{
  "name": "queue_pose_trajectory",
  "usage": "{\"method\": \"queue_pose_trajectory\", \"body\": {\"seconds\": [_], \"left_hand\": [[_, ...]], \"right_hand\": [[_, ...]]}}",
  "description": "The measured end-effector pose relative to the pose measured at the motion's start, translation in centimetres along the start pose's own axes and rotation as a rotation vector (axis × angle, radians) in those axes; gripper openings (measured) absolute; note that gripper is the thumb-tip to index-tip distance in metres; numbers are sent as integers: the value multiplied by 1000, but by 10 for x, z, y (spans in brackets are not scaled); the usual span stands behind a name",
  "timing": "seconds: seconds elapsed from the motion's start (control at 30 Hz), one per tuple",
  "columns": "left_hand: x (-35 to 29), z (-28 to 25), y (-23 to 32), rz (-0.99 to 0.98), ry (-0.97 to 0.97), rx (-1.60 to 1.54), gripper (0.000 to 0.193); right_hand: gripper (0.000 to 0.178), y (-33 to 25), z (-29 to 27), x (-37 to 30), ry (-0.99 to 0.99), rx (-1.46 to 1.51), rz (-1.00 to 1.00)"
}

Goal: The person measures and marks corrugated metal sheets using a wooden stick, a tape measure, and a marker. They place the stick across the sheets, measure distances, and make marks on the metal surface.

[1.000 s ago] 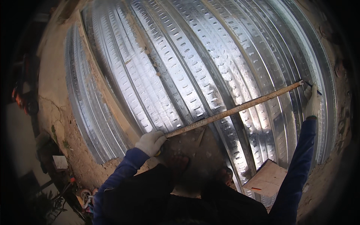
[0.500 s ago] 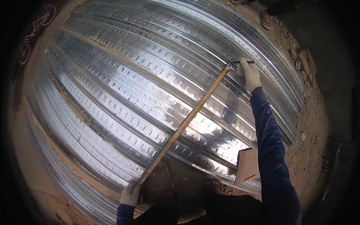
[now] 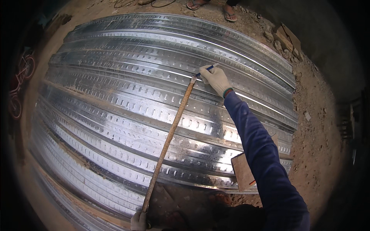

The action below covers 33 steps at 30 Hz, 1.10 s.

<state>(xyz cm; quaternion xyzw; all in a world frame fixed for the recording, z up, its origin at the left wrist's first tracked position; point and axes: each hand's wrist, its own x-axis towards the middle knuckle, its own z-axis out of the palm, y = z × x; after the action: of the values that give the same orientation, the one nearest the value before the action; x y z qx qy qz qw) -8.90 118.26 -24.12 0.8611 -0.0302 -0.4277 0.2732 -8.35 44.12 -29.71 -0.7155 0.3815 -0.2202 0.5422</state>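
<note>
My right hand [image 3: 216, 81], in a pale knitted work glove, is closed on a slim blue pen [image 3: 208, 68]. Its tip points left and down at the far end of a worn yellowish tape measure [image 3: 169, 134]. That tape runs pulled out across ribbed, shiny metal decking sheets [image 3: 115, 119], from the pen down to the lower edge of the view. There my left hand [image 3: 138, 221], gloved as well, is wrapped round the near end of the tape. Its fingers and the tape's case are mostly hidden.
A brown board [image 3: 243, 173] lies near my right forearm. Beyond the sheets stands a person in flip-flops [image 3: 230, 15]. Rubble and a broken block [image 3: 283, 38] lie at the far right on dirt ground [image 3: 316, 134]. A reddish bicycle [image 3: 21, 81] is at the left.
The view has shifted, showing more ground beyond the sheets. In the picture my right hand and the tape's far end sit further left, and my left hand lower. Both grips are kept.
</note>
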Motion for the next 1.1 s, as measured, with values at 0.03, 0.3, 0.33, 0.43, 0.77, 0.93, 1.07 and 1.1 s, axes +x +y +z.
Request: {"method": "queue_pose_trajectory", "body": {"seconds": [0.03,0.3,0.33,0.43,0.77,0.93,1.07,1.1], "left_hand": [[1,0,1,1,3,0,40],[-2,2,3,30,13,4,41],[-2,2,4,34,9,3,41],[-3,1,8,2,-5,0,41],[0,-4,5,-66,-36,-13,42],[-4,-7,18,-117,-65,-22,42],[-2,-4,15,-47,-51,-21,42],[-2,-5,15,-60,-60,-40,41]], "right_hand": [[44,2,0,1,6,-24,-25],[63,6,2,3,56,-219,-51],[62,6,1,4,54,-218,-56],[62,6,-3,1,46,-252,-42],[60,-7,-4,-8,30,-304,-7],[59,-12,-5,-10,23,-311,-56],[62,-15,-5,-14,43,-299,-37],[59,-10,-6,-12,55,-210,-1]]}}
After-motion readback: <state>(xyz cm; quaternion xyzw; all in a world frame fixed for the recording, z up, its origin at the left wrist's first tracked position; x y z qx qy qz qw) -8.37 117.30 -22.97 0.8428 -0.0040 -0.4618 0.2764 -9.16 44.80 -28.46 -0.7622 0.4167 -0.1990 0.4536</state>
